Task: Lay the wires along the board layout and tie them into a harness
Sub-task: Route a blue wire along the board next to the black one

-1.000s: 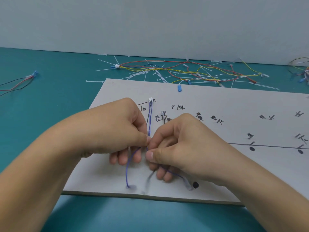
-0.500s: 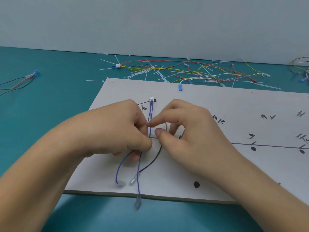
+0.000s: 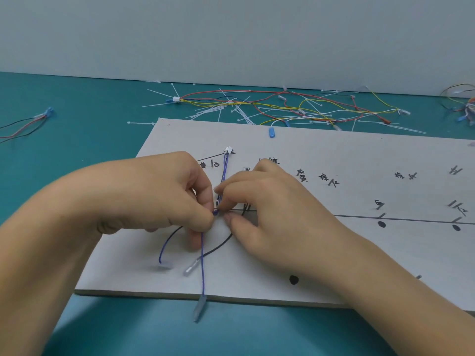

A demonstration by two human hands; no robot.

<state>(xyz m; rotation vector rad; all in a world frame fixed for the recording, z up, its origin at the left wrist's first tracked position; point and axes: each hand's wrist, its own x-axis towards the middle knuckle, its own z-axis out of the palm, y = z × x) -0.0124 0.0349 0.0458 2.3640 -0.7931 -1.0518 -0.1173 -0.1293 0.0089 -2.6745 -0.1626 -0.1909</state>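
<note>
Left hand and right hand both pinch the blue wires mid-board - they run up to a white connector. Black wire lies alongside. Spare wires on the tabletop beyond.

Board lies on desk. On board, left part: wires run from connector on far side toward near edge; one terminal overhangs that edge. Behind board: heap of loose wires and ties. Left of board: small bundle. Behind board's right end: another bundle.
</note>
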